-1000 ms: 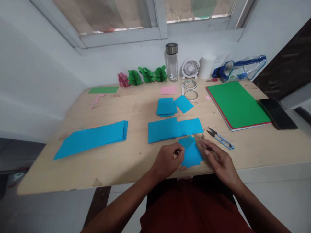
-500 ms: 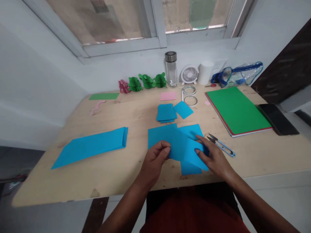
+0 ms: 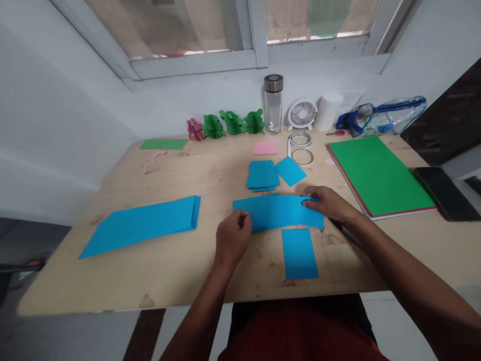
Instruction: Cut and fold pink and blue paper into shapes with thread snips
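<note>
A strip of blue paper [image 3: 280, 210] spans the space between my two hands, slightly bent at its right end. My left hand [image 3: 235, 233] pinches its left end, fingers curled. At the right end, my right hand [image 3: 323, 200] holds the strip between thumb and fingers. Other blue paper shows beneath it along its upper edge. Nearer to me a small blue rectangle [image 3: 299, 253] lies flat on the table. Beyond the strip sits a pile of small blue paper pieces [image 3: 262, 174], with a single blue piece [image 3: 290, 171] beside it. My right forearm mostly covers the thread snips.
Long blue strips [image 3: 143, 225] lie at the left. Green sheets [image 3: 383, 175] and a black phone [image 3: 447, 193] are at the right. Along the wall stand green paper shapes [image 3: 233, 123], a glass bottle [image 3: 273, 105], a small fan [image 3: 302, 114] and tape rolls [image 3: 302, 157].
Both hands have moved the blue strip away from me and levelled it. The small rectangle below is now uncovered. My right forearm has come over the snips.
</note>
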`<state>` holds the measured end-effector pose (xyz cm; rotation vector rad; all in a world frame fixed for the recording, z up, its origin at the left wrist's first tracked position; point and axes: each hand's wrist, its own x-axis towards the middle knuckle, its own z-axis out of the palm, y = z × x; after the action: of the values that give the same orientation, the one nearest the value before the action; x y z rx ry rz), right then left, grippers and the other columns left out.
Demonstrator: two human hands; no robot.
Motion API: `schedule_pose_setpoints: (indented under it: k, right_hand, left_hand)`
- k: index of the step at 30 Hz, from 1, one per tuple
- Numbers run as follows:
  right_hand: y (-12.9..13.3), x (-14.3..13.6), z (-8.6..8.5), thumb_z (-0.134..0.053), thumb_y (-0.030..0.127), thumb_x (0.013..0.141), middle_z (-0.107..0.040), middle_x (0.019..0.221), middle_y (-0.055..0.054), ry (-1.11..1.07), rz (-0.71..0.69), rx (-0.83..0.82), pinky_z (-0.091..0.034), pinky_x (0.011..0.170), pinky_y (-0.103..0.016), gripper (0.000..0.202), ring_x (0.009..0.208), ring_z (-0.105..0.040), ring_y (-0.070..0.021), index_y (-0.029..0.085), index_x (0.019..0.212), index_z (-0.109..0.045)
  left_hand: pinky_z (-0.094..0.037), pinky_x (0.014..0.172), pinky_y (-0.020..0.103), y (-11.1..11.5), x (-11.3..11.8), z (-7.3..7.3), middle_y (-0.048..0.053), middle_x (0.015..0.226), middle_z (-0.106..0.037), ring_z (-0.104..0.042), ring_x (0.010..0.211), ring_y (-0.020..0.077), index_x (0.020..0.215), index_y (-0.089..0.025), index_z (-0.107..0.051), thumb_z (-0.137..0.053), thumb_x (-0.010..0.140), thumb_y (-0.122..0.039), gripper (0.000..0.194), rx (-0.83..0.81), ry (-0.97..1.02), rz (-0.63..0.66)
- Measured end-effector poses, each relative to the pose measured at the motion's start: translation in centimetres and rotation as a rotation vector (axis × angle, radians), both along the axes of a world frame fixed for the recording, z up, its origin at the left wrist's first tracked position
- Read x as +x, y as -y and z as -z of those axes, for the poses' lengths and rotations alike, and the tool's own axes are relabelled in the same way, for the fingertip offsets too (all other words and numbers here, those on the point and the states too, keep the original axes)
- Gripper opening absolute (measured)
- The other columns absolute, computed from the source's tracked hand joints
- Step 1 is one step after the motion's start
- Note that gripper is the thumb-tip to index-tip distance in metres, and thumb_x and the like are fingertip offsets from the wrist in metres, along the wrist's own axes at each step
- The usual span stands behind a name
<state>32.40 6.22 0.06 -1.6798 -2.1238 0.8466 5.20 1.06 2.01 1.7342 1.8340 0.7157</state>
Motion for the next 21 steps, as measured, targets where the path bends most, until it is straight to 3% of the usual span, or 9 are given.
schedule_pose_setpoints:
  k: [5, 10, 12, 15, 18, 21]
  right_hand:
    - [-1.4, -1.1, -0.5, -0.062, 0.027, 0.075, -0.070, 0.085, -0.004, 0.106, -0.083, -0.074, -0.046, 0.066, -0.027, 0.021, 0.076, -0.064, -0.0190, 0.019, 0.093, -0.067]
    - [-2.4, -1.9, -1.2, -0.065, 0.024, 0.071, -0.069, 0.093, -0.005, 0.216, -0.154, -0.115, -0.043, 0.068, -0.026, 0.022, 0.083, -0.063, -0.0202, 0.019, 0.093, -0.066]
    - [-2.6, -2.1, -1.4, -0.065, 0.023, 0.071, -0.069, 0.096, -0.007, 0.259, -0.170, -0.118, -0.042, 0.069, -0.028, 0.024, 0.086, -0.063, -0.0224, 0.019, 0.094, -0.065]
    - [-2.7, -2.3, -1.6, -0.064, 0.024, 0.072, -0.068, 0.099, -0.008, 0.306, -0.188, -0.123, -0.042, 0.068, -0.028, 0.025, 0.088, -0.063, -0.0240, 0.019, 0.097, -0.064]
    - [-2.8, -2.4, -1.7, -0.064, 0.025, 0.073, -0.069, 0.099, -0.008, 0.328, -0.206, -0.128, -0.042, 0.070, -0.028, 0.027, 0.088, -0.063, -0.0235, 0.020, 0.099, -0.064]
    - [-3.0, -2.3, -1.7, -0.064, 0.027, 0.074, -0.069, 0.100, -0.008, 0.333, -0.232, -0.127, -0.044, 0.073, -0.028, 0.027, 0.090, -0.064, -0.0230, 0.019, 0.100, -0.064]
  left_hand:
    - [-0.031, 0.056, 0.024, -0.8, -0.8, 0.2, -0.001, 0.063, -0.058, -0.054, 0.062, 0.0148, 0.069, -0.019, -0.057, -0.043, 0.080, -0.024, 0.018, -0.140, -0.171, -0.020]
    - [-0.034, 0.056, 0.027, -1.2, -0.9, 0.6, 0.002, 0.070, -0.064, -0.058, 0.067, 0.0190, 0.076, -0.020, -0.061, -0.042, 0.084, -0.025, 0.021, -0.220, -0.382, 0.033]
    - [-0.038, 0.059, 0.030, -0.9, -0.7, 0.8, 0.006, 0.077, -0.066, -0.060, 0.073, 0.0224, 0.089, -0.018, -0.063, -0.042, 0.086, -0.026, 0.023, -0.134, -0.489, 0.037]
    - [-0.044, 0.077, 0.040, -0.2, 0.1, 1.1, 0.016, 0.101, -0.066, -0.059, 0.097, 0.0293, 0.111, -0.011, -0.058, -0.042, 0.085, -0.021, 0.032, 0.249, -0.585, 0.048]
    - [-0.033, 0.101, 0.053, 0.5, 1.5, 1.5, 0.016, 0.126, -0.057, -0.043, 0.125, 0.0326, 0.116, -0.013, -0.057, -0.043, 0.085, -0.016, 0.034, 0.574, -0.584, 0.325]
    - [-0.018, 0.109, 0.060, 0.7, 2.9, 2.1, 0.011, 0.134, -0.053, -0.034, 0.134, 0.0315, 0.115, -0.018, -0.058, -0.045, 0.087, -0.020, 0.032, 0.573, -0.580, 0.635]
